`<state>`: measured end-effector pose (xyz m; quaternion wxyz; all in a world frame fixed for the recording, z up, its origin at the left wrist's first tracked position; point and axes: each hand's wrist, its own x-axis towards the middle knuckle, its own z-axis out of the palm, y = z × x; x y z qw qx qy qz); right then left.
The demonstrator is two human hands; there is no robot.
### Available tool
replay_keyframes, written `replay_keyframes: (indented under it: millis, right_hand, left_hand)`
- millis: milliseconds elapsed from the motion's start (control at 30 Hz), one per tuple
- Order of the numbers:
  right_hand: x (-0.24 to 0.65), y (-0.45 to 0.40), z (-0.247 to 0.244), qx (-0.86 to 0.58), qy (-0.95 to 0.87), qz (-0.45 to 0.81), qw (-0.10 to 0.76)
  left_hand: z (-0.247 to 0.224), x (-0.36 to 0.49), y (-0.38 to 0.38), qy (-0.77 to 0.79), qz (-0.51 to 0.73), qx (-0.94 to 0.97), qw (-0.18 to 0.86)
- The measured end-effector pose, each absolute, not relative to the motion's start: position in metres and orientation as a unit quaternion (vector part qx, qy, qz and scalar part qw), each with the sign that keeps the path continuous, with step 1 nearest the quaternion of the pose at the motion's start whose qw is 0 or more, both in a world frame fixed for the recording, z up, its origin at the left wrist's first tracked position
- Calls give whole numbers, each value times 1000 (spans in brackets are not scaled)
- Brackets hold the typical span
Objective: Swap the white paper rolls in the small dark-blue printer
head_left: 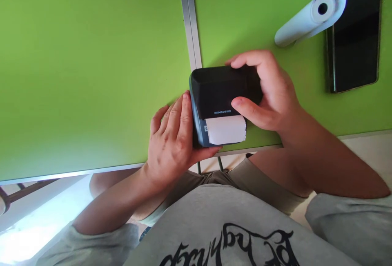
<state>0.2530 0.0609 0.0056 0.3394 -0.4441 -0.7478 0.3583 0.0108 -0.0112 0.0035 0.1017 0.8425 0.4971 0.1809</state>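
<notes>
A small black label printer (219,90) marked NIIMBOT sits at the front of the green table, between my hands. From its near side sticks out a strip of white paper (227,130) with a ragged right edge. My left hand (171,135) is closed around the printer's left side, its thumb under the near edge. On the right, my right hand (269,90) grips the dark lid, thumb on top and fingers over the far edge. The fingertips at the far right corner are partly hidden.
A white paper roll (300,21) stands at the back right, beside a black phone or tablet (357,37). A metal strip (189,16) crosses the green table (92,53) behind the printer. The table's front edge runs close to my lap.
</notes>
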Motion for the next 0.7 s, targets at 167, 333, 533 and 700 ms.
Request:
replay_keyframes:
  millis: [167, 333, 533, 700]
  right_hand:
    - [252, 59, 6, -451, -728, 374, 356]
    - [249, 62, 11, -446, -742, 361, 347]
    - [254, 64, 6, -377, -796, 347, 321]
    - [256, 64, 13, -347, -804, 359, 322]
  left_hand:
    - [7, 8, -7, 490, 187, 846, 99]
    - [5, 8, -6, 487, 176, 851, 84]
    - [4, 10, -7, 496, 187, 844, 81]
    - [9, 11, -6, 493, 173, 849, 75]
